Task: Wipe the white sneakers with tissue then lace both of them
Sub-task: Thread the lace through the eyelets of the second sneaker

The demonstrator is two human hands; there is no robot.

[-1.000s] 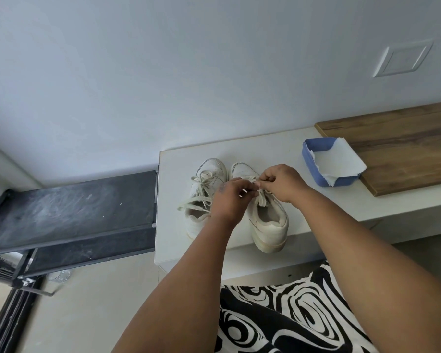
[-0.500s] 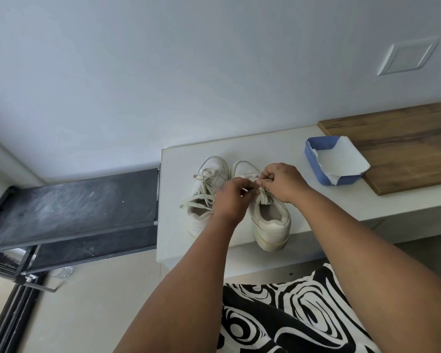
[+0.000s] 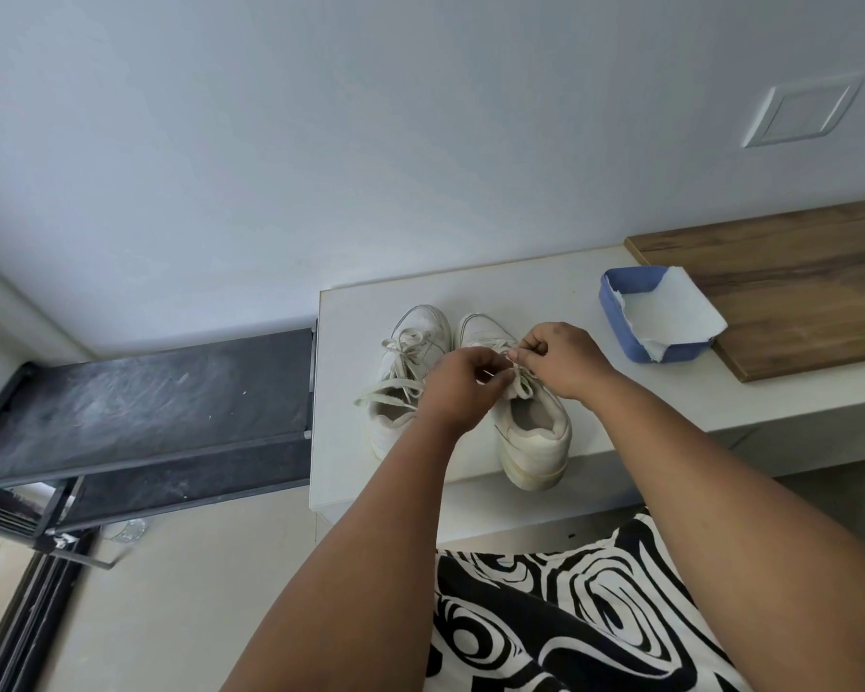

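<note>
Mid-frame, left hand (image 3: 458, 387) and right hand (image 3: 560, 364) pinch the right sneaker's lace (image 3: 518, 379) with curled fingers; uneven pulling could slip it loose.

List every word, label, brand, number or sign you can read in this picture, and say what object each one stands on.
None can be read. The two white sneakers show no legible brand mark, the blue tissue box shows a plain side, and the wall plate is blank. The black and white cloth carries swirls, not letters.
</note>
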